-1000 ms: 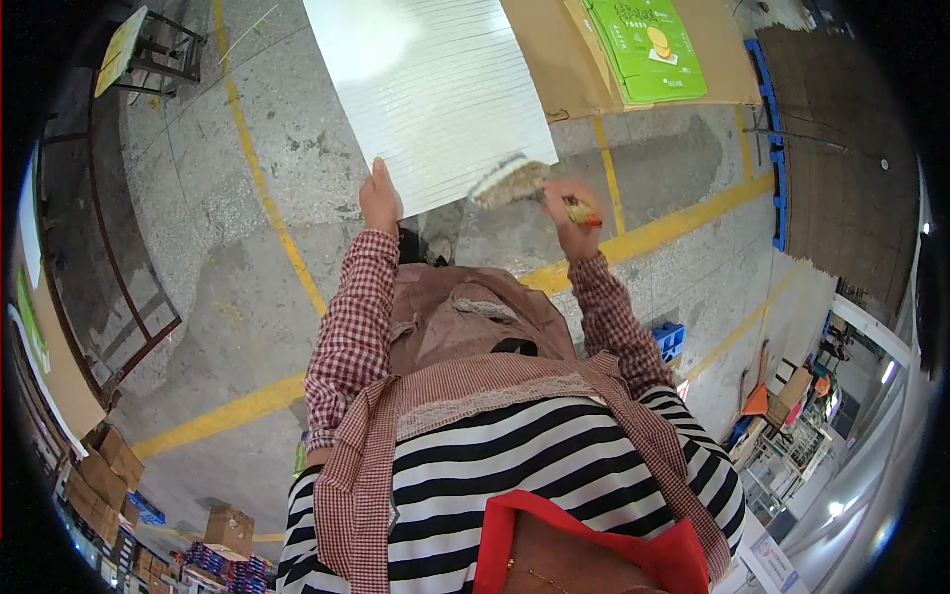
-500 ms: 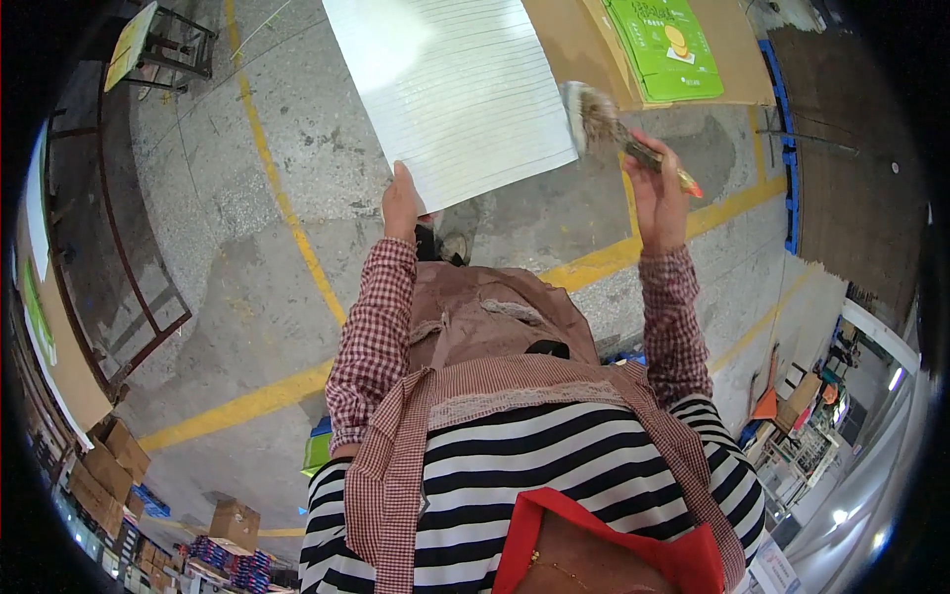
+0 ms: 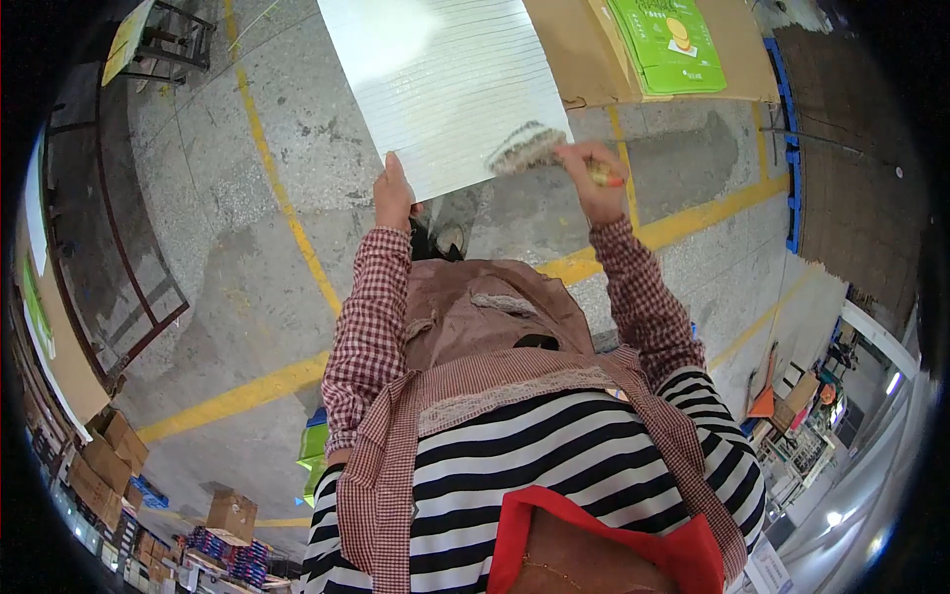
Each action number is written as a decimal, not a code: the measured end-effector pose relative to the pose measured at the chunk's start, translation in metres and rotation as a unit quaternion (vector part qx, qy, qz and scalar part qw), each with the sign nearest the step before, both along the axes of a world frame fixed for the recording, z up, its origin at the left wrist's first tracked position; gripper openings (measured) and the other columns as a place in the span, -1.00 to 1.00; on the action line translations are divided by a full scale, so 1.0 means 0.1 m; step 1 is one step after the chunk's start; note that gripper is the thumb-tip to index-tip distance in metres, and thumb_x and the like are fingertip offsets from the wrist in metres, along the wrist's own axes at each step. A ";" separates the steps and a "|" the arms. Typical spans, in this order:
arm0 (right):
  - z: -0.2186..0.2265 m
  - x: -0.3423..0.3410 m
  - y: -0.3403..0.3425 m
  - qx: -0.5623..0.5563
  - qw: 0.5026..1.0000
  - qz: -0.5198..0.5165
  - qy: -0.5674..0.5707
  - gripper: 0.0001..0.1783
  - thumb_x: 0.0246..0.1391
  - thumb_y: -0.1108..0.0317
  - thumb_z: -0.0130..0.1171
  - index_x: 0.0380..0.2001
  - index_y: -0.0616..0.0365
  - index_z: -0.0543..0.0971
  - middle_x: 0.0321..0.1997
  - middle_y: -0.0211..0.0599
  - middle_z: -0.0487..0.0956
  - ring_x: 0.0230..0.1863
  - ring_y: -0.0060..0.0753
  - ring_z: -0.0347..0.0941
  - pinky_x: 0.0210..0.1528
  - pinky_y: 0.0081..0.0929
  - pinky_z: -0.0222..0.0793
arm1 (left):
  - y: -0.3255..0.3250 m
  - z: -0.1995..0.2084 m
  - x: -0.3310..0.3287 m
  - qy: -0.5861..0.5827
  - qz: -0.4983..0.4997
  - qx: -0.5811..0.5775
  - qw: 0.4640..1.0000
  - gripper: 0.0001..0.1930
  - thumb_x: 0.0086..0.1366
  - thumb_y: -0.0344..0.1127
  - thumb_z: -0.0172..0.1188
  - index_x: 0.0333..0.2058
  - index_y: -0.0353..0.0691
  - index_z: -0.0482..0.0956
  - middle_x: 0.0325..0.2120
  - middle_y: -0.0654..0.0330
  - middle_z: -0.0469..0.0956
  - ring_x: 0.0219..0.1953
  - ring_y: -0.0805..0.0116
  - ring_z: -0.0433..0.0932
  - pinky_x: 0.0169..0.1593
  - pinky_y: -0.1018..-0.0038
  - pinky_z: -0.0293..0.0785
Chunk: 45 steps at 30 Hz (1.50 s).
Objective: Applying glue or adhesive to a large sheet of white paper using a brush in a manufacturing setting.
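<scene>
A large white sheet (image 3: 450, 74) with fine parallel lines and a glossy patch reaches up out of the picture. My left hand (image 3: 393, 192) grips its near left corner, thumb on top and the other fingers hidden underneath. In my right hand (image 3: 595, 181) is a wide paintbrush (image 3: 529, 148), with its pale bristles over the sheet's near right corner. The bristles are smeared by motion, so I cannot tell whether they touch the surface. The brush's handle end, red and yellow, sticks out past my fingers.
Behind the sheet to the right, green printed bags (image 3: 668, 45) lie on a brown cardboard-topped surface (image 3: 569, 45). A dark metal frame (image 3: 119, 238) stands at left, near a small stool (image 3: 163, 45). Cardboard boxes (image 3: 233, 517) sit at lower left. Yellow lines (image 3: 267, 148) cross the concrete floor.
My right hand has moved left and slightly down, bringing the brush from beside the sheet's right edge to over its near right corner. My left hand and the sheet have shifted slightly.
</scene>
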State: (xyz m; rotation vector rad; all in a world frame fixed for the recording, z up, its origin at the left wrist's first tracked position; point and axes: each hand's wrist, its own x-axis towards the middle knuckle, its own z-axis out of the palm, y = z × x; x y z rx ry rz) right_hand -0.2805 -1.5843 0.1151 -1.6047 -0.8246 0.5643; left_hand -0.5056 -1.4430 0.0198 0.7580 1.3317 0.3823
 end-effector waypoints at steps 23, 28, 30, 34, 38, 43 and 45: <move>0.37 -0.23 -0.34 0.006 0.996 -0.035 -0.081 -0.94 -0.01 0.50 0.16 -0.48 0.26 0.58 -0.38 -0.26 0.60 -0.36 -0.54 0.46 -0.30 -0.59 0.36 | -0.01 -0.02 -0.01 -0.022 0.009 -0.023 0.999 -0.39 0.30 0.23 -0.21 -0.35 -0.32 0.46 -0.70 0.24 0.42 -0.80 0.51 0.28 -0.78 0.59 0.14; 0.19 -0.29 -0.64 -0.008 0.999 -0.028 -0.039 -0.93 0.00 0.50 0.14 -0.47 0.28 0.58 -0.36 -0.26 0.61 -0.36 -0.53 0.46 -0.29 -0.58 0.36 | -0.01 -0.05 0.01 -0.027 0.017 -0.022 0.999 -0.39 0.29 0.25 -0.19 -0.35 -0.30 0.44 -0.69 0.24 0.42 -0.80 0.51 0.28 -0.78 0.61 0.13; 0.30 -0.32 -0.65 0.025 0.999 -0.023 -0.016 -0.93 -0.01 0.51 0.14 -0.48 0.28 0.58 -0.35 -0.27 0.61 -0.36 -0.54 0.46 -0.29 -0.59 0.35 | 0.01 -0.02 0.00 -0.012 0.018 -0.030 0.999 -0.39 0.30 0.24 -0.21 -0.35 -0.30 0.44 -0.68 0.23 0.43 -0.80 0.50 0.28 -0.77 0.60 0.13; 0.32 -0.26 -0.48 0.013 0.998 -0.053 -0.037 -0.93 0.00 0.52 0.13 -0.48 0.29 0.58 -0.35 -0.28 0.61 -0.35 -0.56 0.45 -0.27 -0.59 0.36 | 0.04 0.03 0.02 -0.014 -0.001 -0.029 0.999 -0.40 0.31 0.23 -0.22 -0.35 -0.28 0.45 -0.68 0.23 0.43 -0.81 0.48 0.27 -0.76 0.57 0.14; 0.22 -0.32 -0.58 -0.083 0.993 -0.086 -0.022 -0.91 0.00 0.51 0.12 -0.49 0.29 0.58 -0.33 -0.29 0.60 -0.32 -0.53 0.46 -0.24 -0.58 0.35 | 0.02 -0.05 0.02 0.002 0.023 -0.024 0.999 -0.41 0.31 0.22 -0.23 -0.34 -0.27 0.47 -0.69 0.24 0.43 -0.79 0.42 0.30 -0.76 0.52 0.16; 0.58 -0.29 -0.53 0.017 0.997 -0.068 -0.033 -0.94 -0.02 0.54 0.13 -0.49 0.27 0.59 -0.38 -0.35 0.58 -0.34 -0.59 0.44 -0.26 -0.62 0.33 | -0.06 -0.02 -0.05 -0.005 0.003 0.011 1.000 -0.39 0.29 0.26 -0.23 -0.36 -0.25 0.48 -0.70 0.23 0.44 -0.78 0.42 0.35 -0.73 0.54 0.22; 0.59 -0.26 -0.35 0.024 0.997 -0.068 0.001 -0.95 -0.02 0.53 0.14 -0.46 0.26 0.58 -0.44 -0.37 0.56 -0.36 -0.60 0.43 -0.30 -0.62 0.33 | -0.08 -0.03 -0.09 -0.004 -0.011 -0.004 1.000 -0.36 0.28 0.26 -0.22 -0.26 -0.32 0.46 -0.64 0.19 0.46 -0.73 0.41 0.37 -0.72 0.51 0.27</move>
